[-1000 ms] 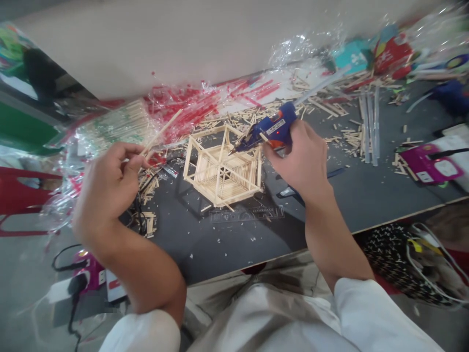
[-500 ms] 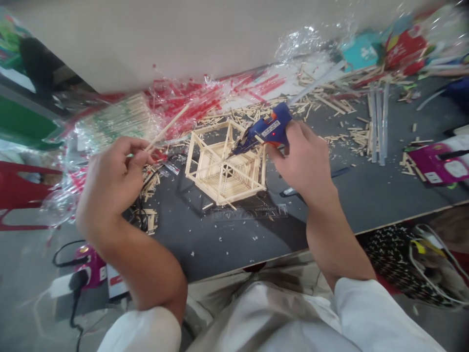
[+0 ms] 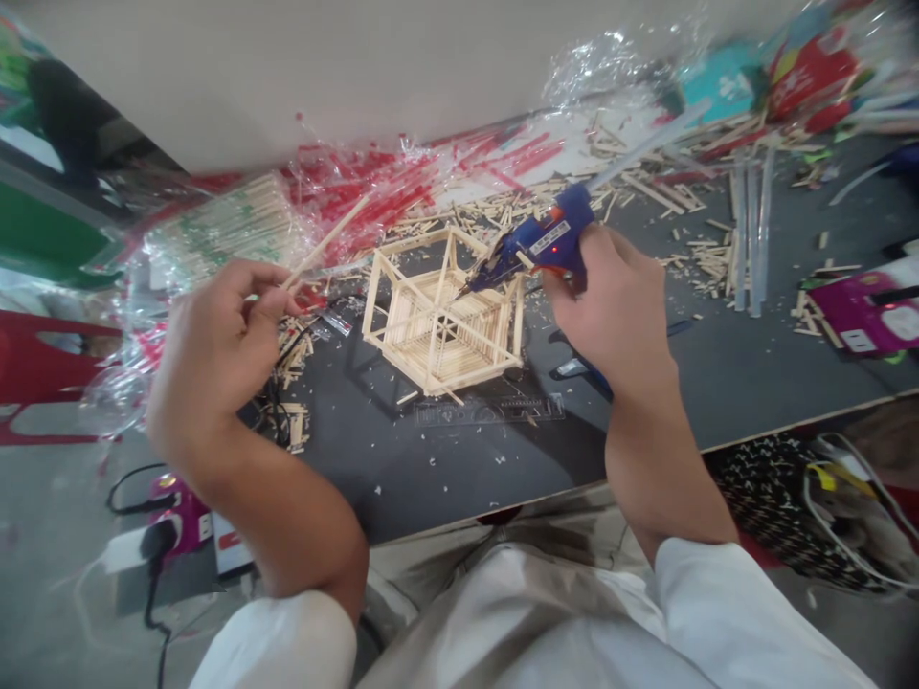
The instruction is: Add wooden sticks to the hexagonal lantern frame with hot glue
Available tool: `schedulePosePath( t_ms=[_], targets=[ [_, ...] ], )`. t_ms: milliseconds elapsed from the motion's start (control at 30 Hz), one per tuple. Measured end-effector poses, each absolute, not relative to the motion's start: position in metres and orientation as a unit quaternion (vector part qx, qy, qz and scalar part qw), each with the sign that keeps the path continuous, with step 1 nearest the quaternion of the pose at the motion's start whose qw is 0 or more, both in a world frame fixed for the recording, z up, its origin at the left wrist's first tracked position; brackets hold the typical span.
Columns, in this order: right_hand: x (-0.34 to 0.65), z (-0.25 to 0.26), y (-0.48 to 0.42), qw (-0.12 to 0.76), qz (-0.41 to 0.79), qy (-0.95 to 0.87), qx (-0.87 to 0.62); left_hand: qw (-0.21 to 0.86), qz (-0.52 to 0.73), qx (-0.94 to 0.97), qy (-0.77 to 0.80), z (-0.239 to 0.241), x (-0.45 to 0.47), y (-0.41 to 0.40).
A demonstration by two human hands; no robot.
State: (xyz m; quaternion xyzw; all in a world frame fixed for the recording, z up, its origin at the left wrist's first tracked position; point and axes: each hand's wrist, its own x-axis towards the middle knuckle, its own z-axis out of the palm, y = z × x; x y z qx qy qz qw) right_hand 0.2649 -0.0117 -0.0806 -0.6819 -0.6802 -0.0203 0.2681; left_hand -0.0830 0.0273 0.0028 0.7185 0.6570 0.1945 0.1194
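Note:
Between its thumb and fingers my left hand (image 3: 222, 354) pinches a thin wooden stick (image 3: 330, 239) that points up and to the right. My right hand (image 3: 621, 311) is wrapped round a blue glue gun (image 3: 549, 239), with a clear glue stick (image 3: 646, 144) jutting from its back. The gun's nozzle hangs over a six-sided frame of wooden sticks (image 3: 402, 354) on the dark table; I cannot tell whether the tip touches it. Spokes cross at the middle of the frame. In front of it lies a clear ruler (image 3: 488, 411).
Packed sticks in clear wrapping (image 3: 230, 230) and red sticks (image 3: 359, 182) lie along the back. Loose glue sticks (image 3: 750, 230) and stick offcuts are scattered to the right. A purple power strip (image 3: 868, 311) sits at the right; another (image 3: 187, 517) is at the lower left.
My right hand and the glue gun have moved to the right, drawing the nozzle back from the middle of the frame. My left hand still pinches the stick, almost unmoved.

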Motion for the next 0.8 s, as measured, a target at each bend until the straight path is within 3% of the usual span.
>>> schedulePosePath(
  t_ms=[800],
  targets=[
    [0.289, -0.079, -0.015, 0.285, -0.049, -0.661, -0.692, 0.114, 0.174, 0.712, 0.671, 0.005, -0.083, 0.028]
  ],
)
